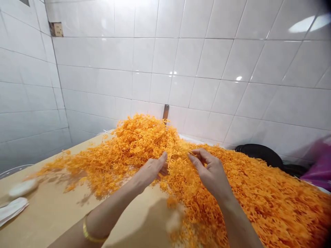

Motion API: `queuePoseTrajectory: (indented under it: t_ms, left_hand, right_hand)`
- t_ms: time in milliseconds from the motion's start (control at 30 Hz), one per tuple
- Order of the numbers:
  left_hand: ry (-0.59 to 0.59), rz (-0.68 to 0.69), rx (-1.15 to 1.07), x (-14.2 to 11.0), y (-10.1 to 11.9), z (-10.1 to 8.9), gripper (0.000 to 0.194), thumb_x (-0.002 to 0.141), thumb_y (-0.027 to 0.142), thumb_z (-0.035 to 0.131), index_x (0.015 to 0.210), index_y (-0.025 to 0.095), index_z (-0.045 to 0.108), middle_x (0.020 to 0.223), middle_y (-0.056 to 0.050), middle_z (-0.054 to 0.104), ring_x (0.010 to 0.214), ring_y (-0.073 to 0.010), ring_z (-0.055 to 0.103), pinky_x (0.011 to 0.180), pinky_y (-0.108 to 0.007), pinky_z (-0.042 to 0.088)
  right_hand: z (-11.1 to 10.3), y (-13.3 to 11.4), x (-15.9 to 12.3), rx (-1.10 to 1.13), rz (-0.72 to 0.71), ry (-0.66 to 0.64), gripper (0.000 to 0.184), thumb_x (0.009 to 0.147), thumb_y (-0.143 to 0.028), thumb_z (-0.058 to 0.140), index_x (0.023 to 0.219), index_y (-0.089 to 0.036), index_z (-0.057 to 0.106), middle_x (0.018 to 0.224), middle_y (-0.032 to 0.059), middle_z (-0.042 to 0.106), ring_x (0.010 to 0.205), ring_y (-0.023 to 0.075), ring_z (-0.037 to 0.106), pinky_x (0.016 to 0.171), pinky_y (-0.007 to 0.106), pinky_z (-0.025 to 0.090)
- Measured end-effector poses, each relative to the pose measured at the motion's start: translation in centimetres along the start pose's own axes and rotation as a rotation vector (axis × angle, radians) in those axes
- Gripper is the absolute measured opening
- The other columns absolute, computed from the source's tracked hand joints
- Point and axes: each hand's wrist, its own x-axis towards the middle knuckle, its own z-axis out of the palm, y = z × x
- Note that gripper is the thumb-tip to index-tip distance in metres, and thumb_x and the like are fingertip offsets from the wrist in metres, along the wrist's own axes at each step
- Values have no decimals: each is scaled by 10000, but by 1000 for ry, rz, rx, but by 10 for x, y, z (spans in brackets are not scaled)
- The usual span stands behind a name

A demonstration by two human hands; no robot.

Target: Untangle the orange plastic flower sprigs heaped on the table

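Left hand (152, 168) is sunk right into the orange sprigs (139, 144), fingers curled in, gold bangle (93, 231) on that wrist. Right hand (209, 170) is just beside it, thumb and fingertips pinched close together; can't tell if either one is actually gripping anything. White pads (12, 212) lie by the left edge of the desk (51, 213). The pile heaps up along the back edge against the white tile wall (181, 58), then spreads to the right edge, with a black round thing (258, 155) and pink cloth (319, 168) past it.
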Motion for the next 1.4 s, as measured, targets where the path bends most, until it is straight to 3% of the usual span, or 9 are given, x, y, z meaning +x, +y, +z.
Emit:
queuePoseTrajectory:
  t_ms: [133, 267, 433, 600, 767, 900, 1100, 1233, 1400]
  left_hand:
    - [-153, -275, -578, 29, -2, 14, 320, 662, 453, 538, 763, 150, 562, 581, -15, 524, 570, -131, 518, 563, -256, 408]
    - [-25, -117, -569, 44, -17, 17, 277, 603, 244, 632, 857, 164, 556, 530, 34, 478, 450, -78, 440, 487, -209, 356]
    - [-22, 272, -73, 43, -20, 12, 144, 676, 252, 551, 751, 144, 608, 631, 4, 528, 527, -70, 424, 512, -190, 326]
    - [-141, 389, 301, 34, -10, 9, 181, 702, 167, 458, 785, 158, 619, 707, -19, 583, 648, -123, 492, 579, -217, 360]
    - [-94, 513, 601, 27, -5, 11, 301, 662, 88, 440, 885, 200, 608, 744, -25, 593, 734, -159, 516, 665, -257, 375]
    - [30, 555, 674, 27, -3, 10, 316, 684, 206, 504, 992, 222, 574, 877, -62, 574, 864, -209, 495, 745, -315, 374]
    - [284, 672, 488, 16, 15, 13, 409, 619, 389, 610, 974, 193, 558, 1043, -98, 499, 994, -234, 419, 844, -353, 328]
    - [78, 425, 166, 9, 20, 25, 304, 737, 415, 460, 644, 158, 593, 678, -56, 557, 704, -166, 506, 682, -287, 380]
    - [-172, -68, -379, 17, 4, 37, 361, 698, 487, 483, 670, 138, 569, 647, -35, 546, 561, -115, 504, 533, -247, 379]
  right_hand:
    - [0, -9, -12, -102, -114, -381, 191, 789, -306, 437, 847, -201, 585, 721, 25, 579, 646, 148, 510, 589, 257, 379]
    - [-6, -11, -25, -248, -102, -536, 300, 737, -352, 509, 1006, -237, 575, 1007, 69, 563, 904, 218, 518, 745, 326, 402]
    - [-22, -20, -20, -149, -111, -432, 256, 808, -356, 414, 955, -246, 591, 916, 42, 579, 830, 174, 535, 709, 294, 427]
    - [-22, -18, -6, -110, -64, -79, 276, 814, -342, 408, 993, -215, 576, 967, 65, 550, 849, 183, 522, 702, 301, 427]
    - [-5, -6, -4, -85, -85, -183, 352, 760, -382, 481, 1075, -232, 520, 1071, 59, 520, 970, 210, 478, 815, 355, 386]
    - [2, -2, -3, -19, -2, -254, 241, 754, -380, 482, 880, -198, 578, 843, 35, 596, 782, 180, 532, 700, 304, 407]
    - [3, 7, 2, 44, 139, -29, 251, 735, -410, 490, 786, -169, 537, 600, 1, 511, 501, 112, 439, 453, 232, 326]
    - [7, 10, 2, 71, 120, 61, 212, 740, -384, 495, 791, -179, 478, 670, 2, 501, 562, 114, 453, 502, 231, 340]
    - [12, 4, 0, 58, 7, -31, 124, 756, -298, 493, 737, -188, 440, 704, -12, 486, 639, 113, 446, 585, 234, 346]
